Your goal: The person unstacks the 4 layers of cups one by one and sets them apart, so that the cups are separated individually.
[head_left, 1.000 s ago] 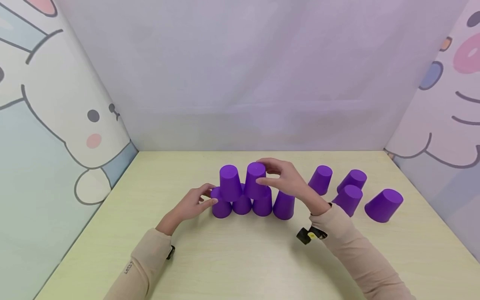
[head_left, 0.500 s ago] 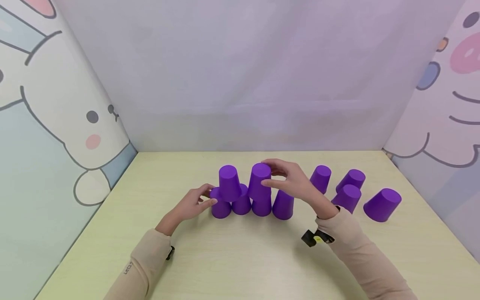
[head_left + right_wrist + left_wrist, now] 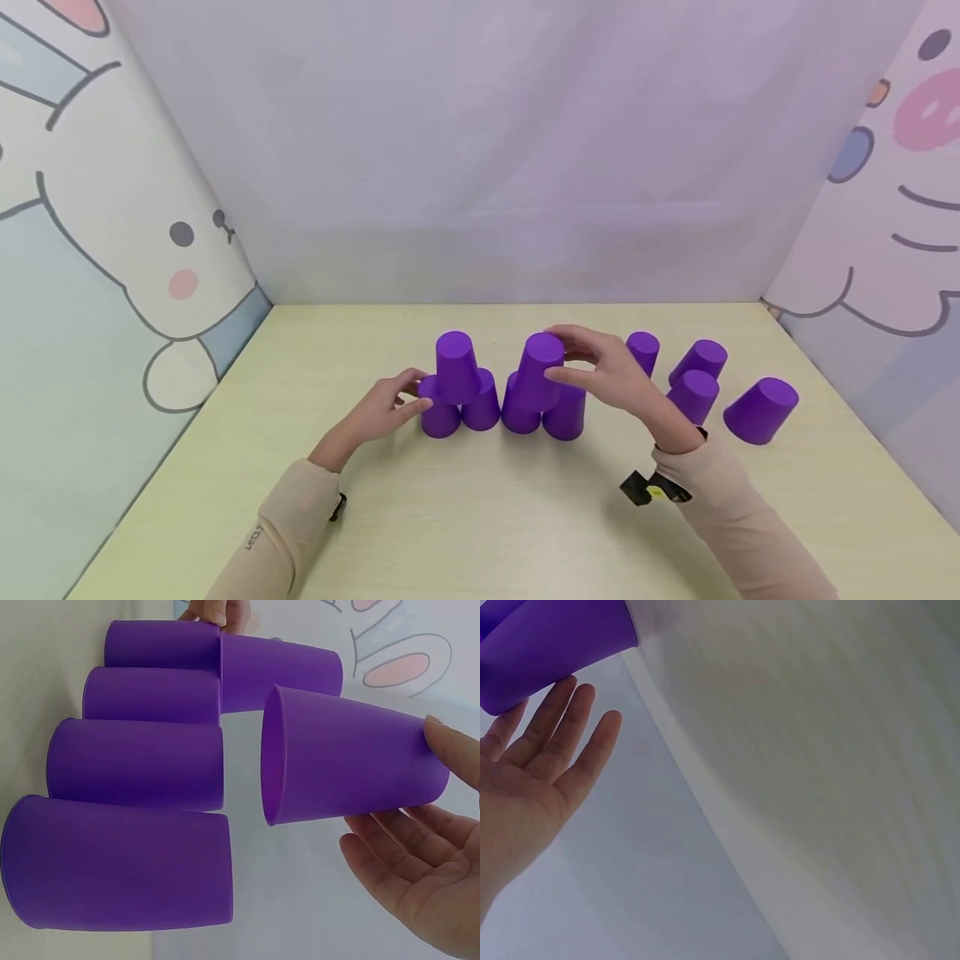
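Observation:
In the head view, my right hand (image 3: 611,371) grips an upside-down purple cup (image 3: 536,375) near its base, thumb on one side and fingers on the other. The right wrist view shows this held cup (image 3: 345,761) hovering apart from the row of upside-down cups (image 3: 139,765) below it. Another upside-down cup (image 3: 457,367) stands on the two left cups of that row. My left hand (image 3: 375,410) is at the leftmost cup (image 3: 439,417), and in the left wrist view its extended fingers (image 3: 551,724) touch a cup's side (image 3: 570,645).
Several more upside-down purple cups stand to the right: one behind my right hand (image 3: 643,352), a pair close together (image 3: 693,398), and a tilted-looking one (image 3: 761,410) farthest right. The pale wooden table (image 3: 465,517) ends at a light back wall (image 3: 510,167), with cartoon-printed side panels.
My right hand has carried its cup to the right, from above the row's middle to above the two right-hand cups. The left hand has stayed at the leftmost cup.

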`<state>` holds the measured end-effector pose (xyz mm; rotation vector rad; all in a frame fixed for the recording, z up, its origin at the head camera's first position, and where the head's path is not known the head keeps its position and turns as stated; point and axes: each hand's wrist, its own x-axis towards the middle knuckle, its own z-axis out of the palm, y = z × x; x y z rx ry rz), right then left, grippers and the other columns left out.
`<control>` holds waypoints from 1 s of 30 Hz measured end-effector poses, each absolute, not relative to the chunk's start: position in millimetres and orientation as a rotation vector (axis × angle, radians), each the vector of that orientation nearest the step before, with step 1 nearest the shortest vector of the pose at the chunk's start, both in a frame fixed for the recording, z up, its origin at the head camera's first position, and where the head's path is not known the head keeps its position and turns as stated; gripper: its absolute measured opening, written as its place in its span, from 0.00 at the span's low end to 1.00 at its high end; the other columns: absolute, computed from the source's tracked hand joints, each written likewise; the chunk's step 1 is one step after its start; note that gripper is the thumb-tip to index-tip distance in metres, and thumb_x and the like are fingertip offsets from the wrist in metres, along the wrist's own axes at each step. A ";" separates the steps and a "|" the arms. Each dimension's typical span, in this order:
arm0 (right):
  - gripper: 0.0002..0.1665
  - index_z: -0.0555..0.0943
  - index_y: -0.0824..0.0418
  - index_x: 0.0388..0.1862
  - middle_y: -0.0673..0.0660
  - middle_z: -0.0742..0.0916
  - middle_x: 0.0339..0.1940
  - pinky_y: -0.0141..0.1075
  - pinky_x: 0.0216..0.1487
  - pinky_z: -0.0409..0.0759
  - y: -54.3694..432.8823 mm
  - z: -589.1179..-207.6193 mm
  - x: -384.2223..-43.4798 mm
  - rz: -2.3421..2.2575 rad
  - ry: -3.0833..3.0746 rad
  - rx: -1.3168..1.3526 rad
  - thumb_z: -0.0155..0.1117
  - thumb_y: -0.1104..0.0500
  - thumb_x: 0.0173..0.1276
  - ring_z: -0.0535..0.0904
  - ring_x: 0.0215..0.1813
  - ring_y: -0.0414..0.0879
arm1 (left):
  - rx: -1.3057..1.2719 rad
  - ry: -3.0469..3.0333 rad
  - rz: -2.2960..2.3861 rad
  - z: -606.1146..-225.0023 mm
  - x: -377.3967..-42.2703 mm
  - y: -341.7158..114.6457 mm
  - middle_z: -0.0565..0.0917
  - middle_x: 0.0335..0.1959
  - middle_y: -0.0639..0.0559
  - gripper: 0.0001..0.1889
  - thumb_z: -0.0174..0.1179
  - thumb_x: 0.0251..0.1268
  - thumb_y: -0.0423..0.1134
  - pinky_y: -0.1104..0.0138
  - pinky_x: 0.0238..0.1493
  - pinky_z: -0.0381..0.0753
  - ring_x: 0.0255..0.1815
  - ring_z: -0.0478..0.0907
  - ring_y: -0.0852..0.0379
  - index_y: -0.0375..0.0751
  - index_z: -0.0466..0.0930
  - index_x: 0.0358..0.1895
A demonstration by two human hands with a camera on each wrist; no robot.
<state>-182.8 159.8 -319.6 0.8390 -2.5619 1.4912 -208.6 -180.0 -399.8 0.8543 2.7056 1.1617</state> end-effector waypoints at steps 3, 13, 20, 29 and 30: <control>0.29 0.73 0.62 0.57 0.55 0.81 0.50 0.37 0.51 0.74 163.6 -319.4 -179.6 1.479 -2.563 0.826 0.68 0.58 0.57 0.78 0.47 0.45 | 0.853 2.705 1.165 -398.9 -207.8 -180.1 0.80 0.44 0.47 0.18 0.54 0.65 0.44 0.60 0.41 0.74 0.45 0.77 0.51 0.38 0.71 0.53; 0.29 0.72 0.64 0.57 0.56 0.81 0.50 0.36 0.49 0.75 178.6 -322.7 -169.8 1.453 -2.578 0.795 0.68 0.60 0.57 0.78 0.47 0.45 | 0.855 2.704 1.165 -398.1 -207.0 -179.9 0.80 0.45 0.47 0.18 0.54 0.65 0.44 0.61 0.41 0.74 0.46 0.77 0.51 0.38 0.70 0.53; 0.28 0.72 0.64 0.58 0.56 0.81 0.49 0.36 0.49 0.75 189.4 -325.2 -164.5 1.406 -2.594 0.787 0.66 0.60 0.59 0.78 0.46 0.44 | 0.852 2.714 1.154 -398.5 -207.2 -179.9 0.80 0.45 0.47 0.18 0.54 0.65 0.44 0.61 0.41 0.74 0.45 0.77 0.51 0.38 0.70 0.53; 0.27 0.73 0.64 0.57 0.56 0.82 0.47 0.31 0.47 0.75 204.0 -330.7 -153.8 1.403 -2.597 0.729 0.66 0.61 0.58 0.79 0.44 0.40 | 0.851 2.720 1.149 -398.4 -206.4 -179.6 0.80 0.45 0.46 0.18 0.54 0.65 0.43 0.61 0.41 0.75 0.45 0.77 0.51 0.38 0.70 0.53; 0.26 0.73 0.64 0.57 0.56 0.82 0.47 0.29 0.47 0.74 205.5 -331.2 -152.9 1.399 -2.597 0.726 0.66 0.61 0.58 0.79 0.44 0.39 | 0.852 2.719 1.151 -398.4 -206.3 -179.8 0.80 0.45 0.46 0.18 0.54 0.65 0.44 0.61 0.41 0.75 0.45 0.77 0.51 0.38 0.70 0.53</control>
